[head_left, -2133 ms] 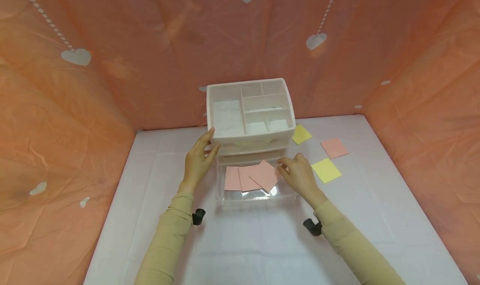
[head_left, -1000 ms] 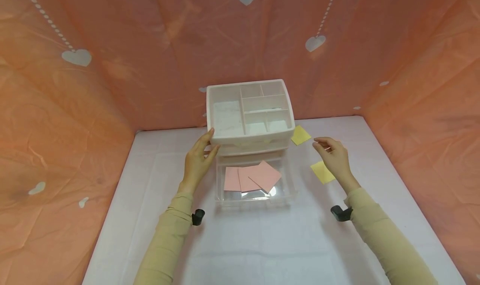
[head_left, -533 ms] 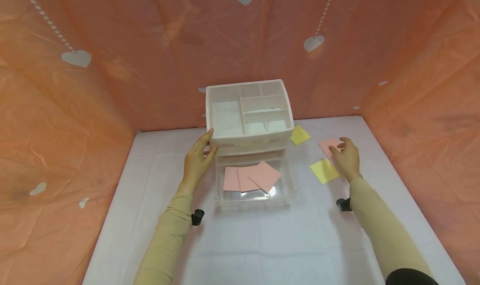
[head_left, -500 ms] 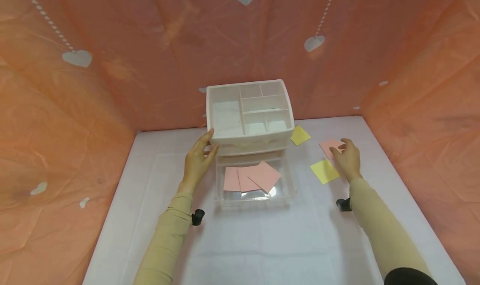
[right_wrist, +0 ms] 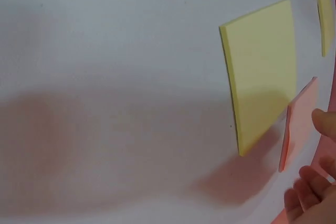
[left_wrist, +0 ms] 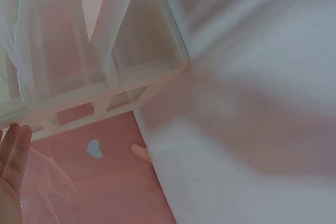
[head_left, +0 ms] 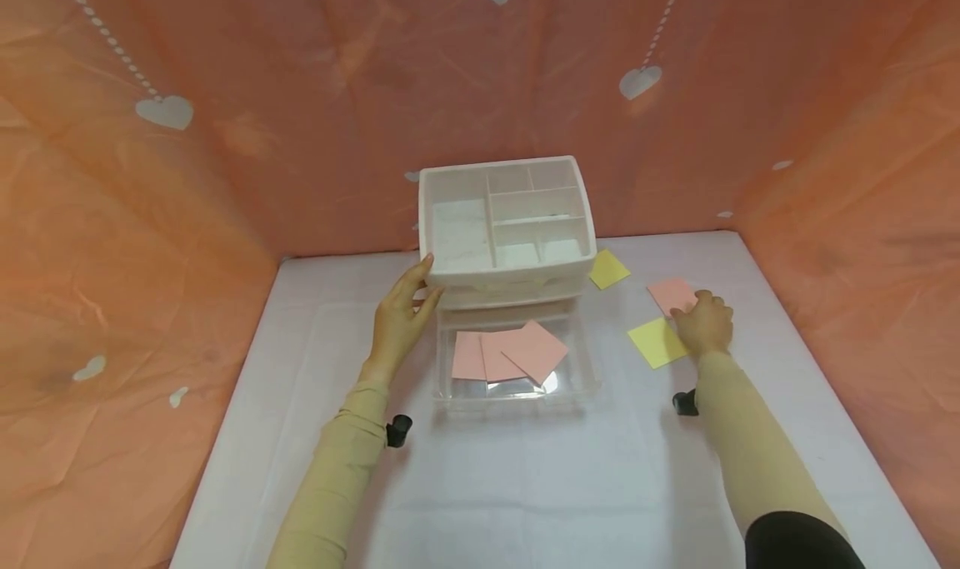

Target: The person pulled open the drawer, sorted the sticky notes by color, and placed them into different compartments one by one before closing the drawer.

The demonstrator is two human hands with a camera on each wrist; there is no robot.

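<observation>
A white organizer box (head_left: 461, 267) with a divided top stands at the back. Its clear lower drawer (head_left: 517, 404) is pulled out, with several pink sticky note pads (head_left: 534, 351) overlapping inside. My left hand (head_left: 395, 323) touches the box's front left corner, index finger and thumb spread; in the left wrist view its straight fingers (left_wrist: 17, 148) lie against the box. My right hand (head_left: 705, 323) is at the near right edge of a loose pink pad (head_left: 670, 294). In the right wrist view a gap shows between thumb and bent fingers, and the pink pad (right_wrist: 300, 124) lies flat.
One yellow pad (head_left: 658, 343) lies left of my right hand, just in front of the pink one. Another yellow pad (head_left: 609, 269) sits beside the box's right side. A white cloth covers the table (head_left: 495, 494); orange curtains (head_left: 337, 111) enclose it.
My right hand has moved from the drawer out to the right, over the loose pink pad, then lowered to its near edge. The left hand has stayed at the box's corner.
</observation>
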